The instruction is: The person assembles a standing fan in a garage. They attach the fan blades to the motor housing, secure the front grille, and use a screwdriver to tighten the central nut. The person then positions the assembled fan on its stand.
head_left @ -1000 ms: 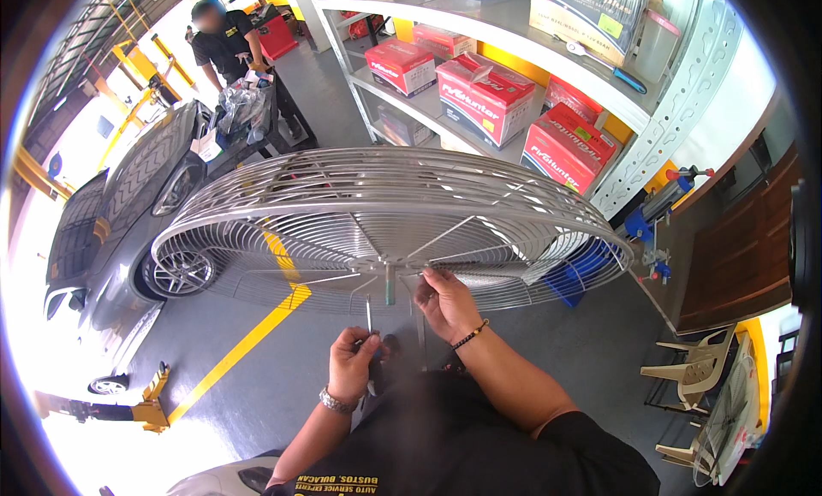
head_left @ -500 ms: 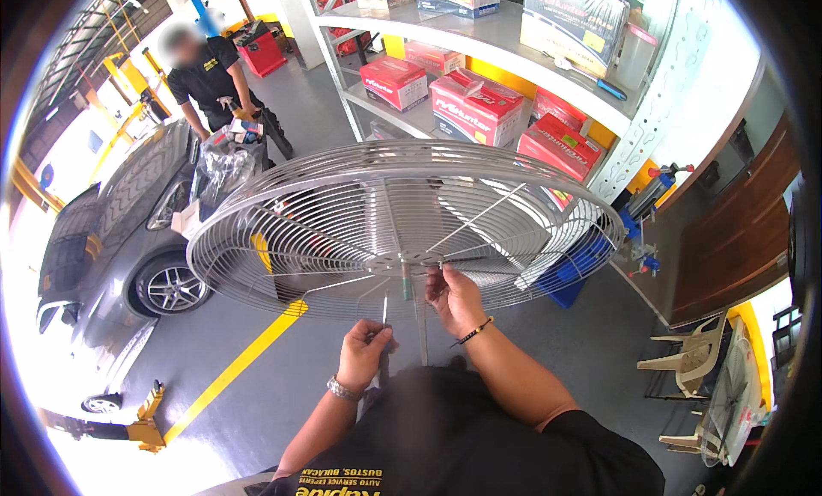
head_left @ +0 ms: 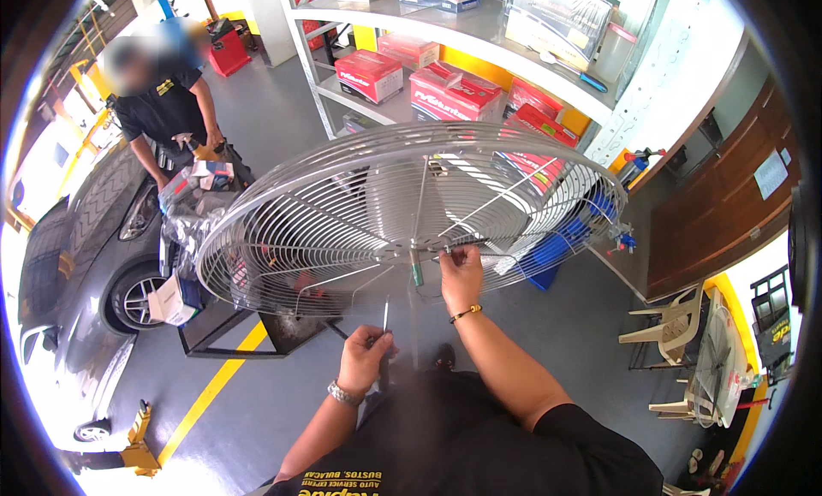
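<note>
A large round wire fan guard (head_left: 325,207) fills the middle in front of me, tilted, with fan blades behind its wires. From its hub (head_left: 396,252) a green cylindrical piece (head_left: 417,269) sticks down toward me. My right hand (head_left: 462,278) is raised to the hub, its thumb and fingers pinched just right of the green piece. What the fingertips grip is too small to make out. Lower and to the left, my left hand (head_left: 364,359) is closed around a thin screwdriver (head_left: 386,314), its silver shaft pointing up, apart from the guard.
A metal shelf (head_left: 360,112) with red and white boxes (head_left: 454,92) stands behind the fan. At left, a person (head_left: 167,111) stands by a dark car (head_left: 81,239) and a cart (head_left: 227,346) with plastic-wrapped items. Plastic chairs (head_left: 668,329) and a wooden door (head_left: 728,213) are at right.
The view has shifted, and more of the cart shows beside the fan. My right fingers stay at the hub, now slightly farther from the green piece. The left hand keeps its hold on the screwdriver.
</note>
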`<state>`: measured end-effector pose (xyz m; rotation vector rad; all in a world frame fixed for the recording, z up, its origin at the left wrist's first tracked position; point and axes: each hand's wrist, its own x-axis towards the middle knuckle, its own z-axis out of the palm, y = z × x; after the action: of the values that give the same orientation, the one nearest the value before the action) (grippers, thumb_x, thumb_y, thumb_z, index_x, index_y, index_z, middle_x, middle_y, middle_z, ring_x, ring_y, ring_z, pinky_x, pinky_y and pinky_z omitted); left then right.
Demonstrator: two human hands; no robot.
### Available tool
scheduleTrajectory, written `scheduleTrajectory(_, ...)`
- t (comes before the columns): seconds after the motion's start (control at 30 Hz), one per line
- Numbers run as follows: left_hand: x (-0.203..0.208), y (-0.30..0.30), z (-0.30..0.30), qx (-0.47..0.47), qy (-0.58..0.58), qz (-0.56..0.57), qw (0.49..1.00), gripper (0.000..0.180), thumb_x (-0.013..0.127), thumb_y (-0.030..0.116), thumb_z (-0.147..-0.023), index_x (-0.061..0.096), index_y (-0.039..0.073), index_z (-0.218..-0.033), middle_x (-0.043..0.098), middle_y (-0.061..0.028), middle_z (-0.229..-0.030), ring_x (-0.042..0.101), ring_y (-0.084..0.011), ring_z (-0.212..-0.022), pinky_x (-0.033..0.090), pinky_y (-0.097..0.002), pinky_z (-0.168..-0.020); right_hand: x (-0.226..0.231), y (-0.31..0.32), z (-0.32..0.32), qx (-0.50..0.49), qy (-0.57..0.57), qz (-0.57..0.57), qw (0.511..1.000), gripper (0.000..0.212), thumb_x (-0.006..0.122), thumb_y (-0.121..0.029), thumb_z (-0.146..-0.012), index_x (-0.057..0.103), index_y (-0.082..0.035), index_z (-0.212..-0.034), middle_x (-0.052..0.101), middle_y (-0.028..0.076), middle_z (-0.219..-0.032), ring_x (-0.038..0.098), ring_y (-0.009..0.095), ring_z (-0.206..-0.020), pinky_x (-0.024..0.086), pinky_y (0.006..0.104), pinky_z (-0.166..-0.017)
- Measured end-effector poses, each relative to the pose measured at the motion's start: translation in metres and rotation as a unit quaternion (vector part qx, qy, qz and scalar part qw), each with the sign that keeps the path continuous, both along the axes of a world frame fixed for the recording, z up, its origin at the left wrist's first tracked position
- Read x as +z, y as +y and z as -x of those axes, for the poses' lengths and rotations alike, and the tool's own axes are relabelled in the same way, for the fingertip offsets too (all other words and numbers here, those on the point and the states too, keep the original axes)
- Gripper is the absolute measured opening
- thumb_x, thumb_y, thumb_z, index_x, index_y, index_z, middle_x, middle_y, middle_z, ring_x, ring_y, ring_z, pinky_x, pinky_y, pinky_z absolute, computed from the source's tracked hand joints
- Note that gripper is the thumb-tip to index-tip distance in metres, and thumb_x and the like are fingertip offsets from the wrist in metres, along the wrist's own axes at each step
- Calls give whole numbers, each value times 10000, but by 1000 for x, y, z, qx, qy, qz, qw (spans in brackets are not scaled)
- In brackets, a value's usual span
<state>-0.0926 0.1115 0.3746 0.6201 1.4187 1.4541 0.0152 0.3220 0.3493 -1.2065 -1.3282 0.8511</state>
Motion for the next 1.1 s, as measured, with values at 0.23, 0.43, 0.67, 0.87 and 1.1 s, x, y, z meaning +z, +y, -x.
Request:
scheduleTrajectory(0.23,-7,-1,-1,-39,8,31,999,102,610,65,-935,561,-20,-963,648,-95,-805,649,-161,-725,539,-298,-680,27,-14,-9,146,189,259,936,272,590,-260,-956,608,3,-893,615,46,-688,543,122,-550,424,264,-528)
scheduleTrajectory(0.43,-19,-2,4,-46,24,64,997,113,624,83,-930,575,-17,-953,652,-91,-819,652,-156,-742,533,-290,-682,5,-4,-14,154,241,224,932,281,634,-285,-947,606,-7,-925,607,44,-740,564,127,-639,450,263,-581)
scheduleTrajectory(0.67,9,22,-14,18,64,113,991,155,650,125,-920,604,-17,-963,664,-74,-851,647,-125,-784,520,-271,-701,22,19,-35,112,-264,-158,945,202,737,-168,-804,574,-50,-806,618,114,-711,619,297,-626,483,393,-572)
scheduleTrajectory(0.87,15,72,-45,143,-16,98,985,155,653,138,-926,585,1,-948,657,-67,-827,647,-131,-774,530,-280,-702,53,45,-35,264,-328,-283,862,131,668,-167,-850,567,-82,-856,614,106,-784,628,311,-671,509,410,-573)
scheduleTrajectory(1.1,15,111,-87,385,-110,-43,916,104,609,103,-942,521,53,-918,596,-53,-771,593,-160,-666,490,-299,-606,64,79,-22,406,-330,-315,791,107,595,-161,-898,552,-85,-960,671,113,-730,665,292,-620,527,402,-518)
